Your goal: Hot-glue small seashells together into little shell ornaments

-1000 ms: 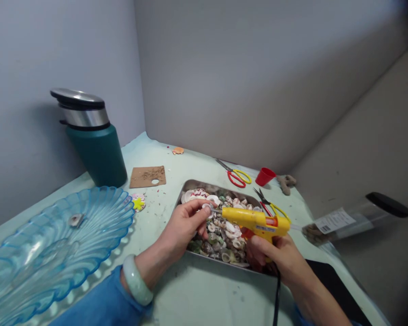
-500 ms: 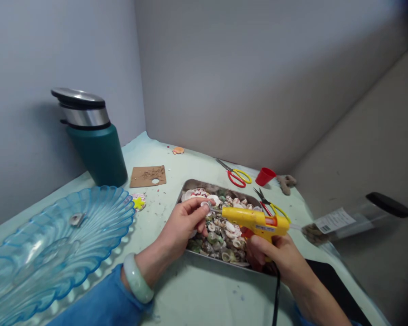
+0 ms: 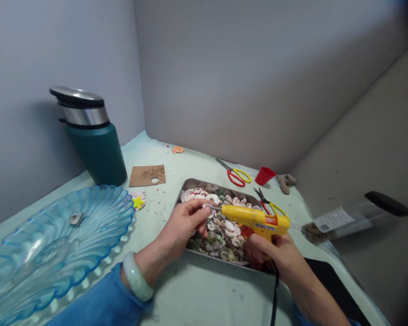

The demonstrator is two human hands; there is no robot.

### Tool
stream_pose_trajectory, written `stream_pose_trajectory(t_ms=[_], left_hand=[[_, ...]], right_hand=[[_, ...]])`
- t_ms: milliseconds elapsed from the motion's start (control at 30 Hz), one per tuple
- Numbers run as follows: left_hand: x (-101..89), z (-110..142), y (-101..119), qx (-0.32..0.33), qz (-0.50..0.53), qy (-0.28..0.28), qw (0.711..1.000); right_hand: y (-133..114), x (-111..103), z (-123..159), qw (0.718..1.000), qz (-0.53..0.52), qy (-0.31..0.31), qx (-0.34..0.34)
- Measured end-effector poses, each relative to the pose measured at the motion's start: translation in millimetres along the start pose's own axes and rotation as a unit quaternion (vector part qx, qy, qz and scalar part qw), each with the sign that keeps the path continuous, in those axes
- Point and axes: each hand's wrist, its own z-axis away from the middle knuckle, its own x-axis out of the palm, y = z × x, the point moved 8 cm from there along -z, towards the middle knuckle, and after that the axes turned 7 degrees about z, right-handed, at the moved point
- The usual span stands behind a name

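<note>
My right hand (image 3: 272,253) is closed around the handle of a yellow hot glue gun (image 3: 245,215), its black cord hanging down toward me. The gun's metal nozzle points left and meets a small whitish shell (image 3: 207,208), pinched between the thumb and fingers of my left hand (image 3: 188,222). My fingers cover part of that shell, so its exact shape is hard to make out. Both hands are above a metal tray (image 3: 204,257) filled with mixed seashells (image 3: 224,237). A pale green bangle circles my left wrist.
Left stands a blue scalloped glass dish (image 3: 98,235) with a small piece in it, near a green bottle (image 3: 97,149). Brown cardboard (image 3: 139,176), two pairs of scissors (image 3: 238,176), a red cup (image 3: 264,175) and a clear container (image 3: 347,222) lie around the tray.
Very little differs. The left fingers and the shell have shifted slightly at the nozzle tip; the glue gun stays in almost the same place.
</note>
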Motion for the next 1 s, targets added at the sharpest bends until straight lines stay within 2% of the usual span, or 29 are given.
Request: stream_pose_trajectory(t_ms=[300, 567, 800, 900, 1000], left_hand=[[-2.7, -2, -1, 0.005, 0.034, 0.0, 0.999], [2.2, 1, 1, -0.007, 0.001, -0.007, 1.0], [-5.4, -3, -3, 0.005, 0.04, 0.006, 0.999], [-8.3, -4, -2, 0.014, 0.055, 0.013, 0.998], [-8.9, -3, -1, 0.015, 0.06, 0.011, 0.998]], right_hand=[[2, -1, -1, 1.0, 0.003, 0.003, 0.003], [0, -1, 0, 1.0, -0.012, 0.008, 0.002], [4, -3, -1, 1.0, -0.011, 0.0, 0.006], [0, -16, 1, 0.999, 0.002, 0.037, -0.002], [-14, -32, 3, 0.985, 0.135, 0.105, -0.036]])
